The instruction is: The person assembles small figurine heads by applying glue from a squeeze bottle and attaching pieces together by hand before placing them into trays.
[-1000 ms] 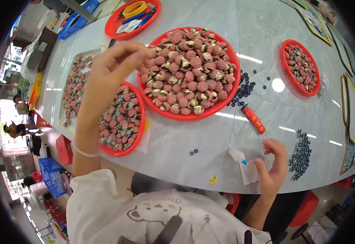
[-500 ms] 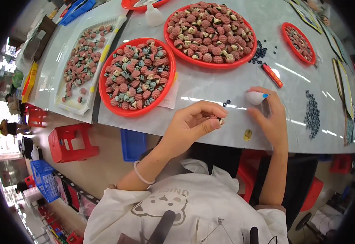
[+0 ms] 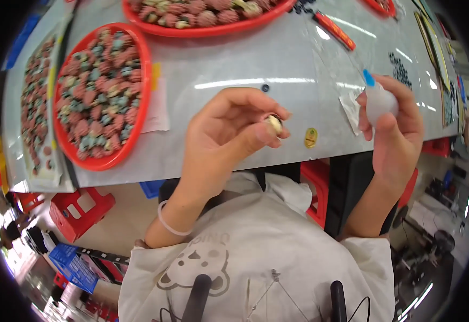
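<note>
Between the thumb and fingers of my left hand [image 3: 213, 142] is a small berry-shaped piece [image 3: 273, 124], showing a cream part and a dark rim; the fingertips hide most of it. My right hand [image 3: 398, 142] is wrapped round a white squeeze bottle [image 3: 380, 104], raised above the table edge, its blue tip [image 3: 368, 78] pointing up and away from me. Just beyond my left fingers a dark bead [image 3: 265, 87] lies on the table. A gold oval sticker [image 3: 310, 138] sits between my two hands, close to the near edge.
To the left stands a red basin [image 3: 145, 102] of pink and grey-blue pieces, beside a white tray [image 3: 62, 139] of similar ones. Another red basin [image 3: 207, 31] is at the back. A red tube [image 3: 335, 31] and scattered dark beads [image 3: 400, 70] lie at the far right.
My right hand has lifted the white bottle, and its blue tip now points upward. My left hand still pinches the small piece, its cream part more exposed. The whole view has shifted.
</note>
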Demonstrator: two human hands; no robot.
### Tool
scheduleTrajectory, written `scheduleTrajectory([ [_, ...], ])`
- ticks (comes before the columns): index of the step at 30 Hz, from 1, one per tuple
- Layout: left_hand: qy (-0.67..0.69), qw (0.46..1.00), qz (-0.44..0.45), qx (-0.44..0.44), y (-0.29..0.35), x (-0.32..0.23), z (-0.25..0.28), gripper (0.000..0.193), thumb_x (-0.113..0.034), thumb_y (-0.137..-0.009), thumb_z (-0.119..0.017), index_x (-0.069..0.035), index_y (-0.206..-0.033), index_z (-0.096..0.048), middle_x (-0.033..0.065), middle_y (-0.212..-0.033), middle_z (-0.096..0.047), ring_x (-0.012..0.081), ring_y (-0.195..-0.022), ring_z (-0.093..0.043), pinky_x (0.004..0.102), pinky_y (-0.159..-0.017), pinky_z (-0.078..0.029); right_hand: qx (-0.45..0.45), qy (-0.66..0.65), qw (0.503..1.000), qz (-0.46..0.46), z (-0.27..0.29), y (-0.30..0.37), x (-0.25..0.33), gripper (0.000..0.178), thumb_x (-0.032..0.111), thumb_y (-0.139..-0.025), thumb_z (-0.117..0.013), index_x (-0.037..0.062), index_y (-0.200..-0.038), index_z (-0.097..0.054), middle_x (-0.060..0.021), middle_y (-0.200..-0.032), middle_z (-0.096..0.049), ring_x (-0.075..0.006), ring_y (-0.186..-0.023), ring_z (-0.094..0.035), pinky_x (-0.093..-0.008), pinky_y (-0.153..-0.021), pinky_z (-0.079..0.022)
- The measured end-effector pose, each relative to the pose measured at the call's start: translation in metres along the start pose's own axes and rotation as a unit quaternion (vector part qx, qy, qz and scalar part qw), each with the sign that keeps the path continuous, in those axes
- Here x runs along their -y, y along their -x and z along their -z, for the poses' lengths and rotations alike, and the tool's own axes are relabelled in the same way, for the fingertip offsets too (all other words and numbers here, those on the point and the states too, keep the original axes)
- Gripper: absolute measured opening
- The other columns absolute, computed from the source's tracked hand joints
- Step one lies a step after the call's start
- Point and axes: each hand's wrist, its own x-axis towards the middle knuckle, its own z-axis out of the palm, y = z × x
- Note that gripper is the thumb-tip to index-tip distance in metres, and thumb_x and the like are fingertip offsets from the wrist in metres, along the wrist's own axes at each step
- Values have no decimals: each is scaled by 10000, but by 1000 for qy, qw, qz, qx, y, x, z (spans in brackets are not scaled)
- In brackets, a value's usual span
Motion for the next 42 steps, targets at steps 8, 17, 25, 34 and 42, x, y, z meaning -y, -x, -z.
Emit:
scheduleTrajectory([
  [8,-14,1000,-21,-11,-9,8,0,297,-163,-756,-603,23,-956,-485,157,-934,-531,179,-757,-563,232,-645,-462,18,32,997,64,-5,-14,0,436,312,-736,-602,-23,-970,-452,-145,-856,-487,-185,-781,-489,-255,-659,-398],
  [17,-46,998,10,-40,-8,8,-4,353,-250,-758,-605,9,-961,-478,138,-918,-515,157,-703,-555,184,-568,-431,18,227,966,122,-9,-8,13,463,342,-748,-559,-70,-944,-477,-164,-798,-512,-174,-676,-463,-257,-571,-381],
  [25,-50,998,0,-24,-10,9,-1,337,-237,-771,-590,18,-959,-473,147,-920,-503,132,-753,-508,179,-590,-414,37,306,925,224,-7,4,10,489,348,-709,-607,-66,-940,-489,-182,-768,-548,-143,-570,-431,-239,-491,-343],
  [34,20,1000,-4,5,-14,10,-10,267,-103,-773,-579,54,-961,-473,182,-936,-531,210,-764,-569,273,-646,-484,-89,49,992,76,13,-7,-14,316,90,-735,-581,-46,-979,-435,-180,-944,-501,-185,-714,-519,-262,-636,-421],
  [42,-76,995,-8,-70,-8,11,-13,278,-174,-753,-599,12,-903,-456,138,-867,-499,179,-705,-549,226,-568,-461,-49,229,969,81,-4,-32,-49,265,-56,-597,-627,29,-818,-509,-63,-791,-538,-156,-754,-524,-255,-677,-419],
])
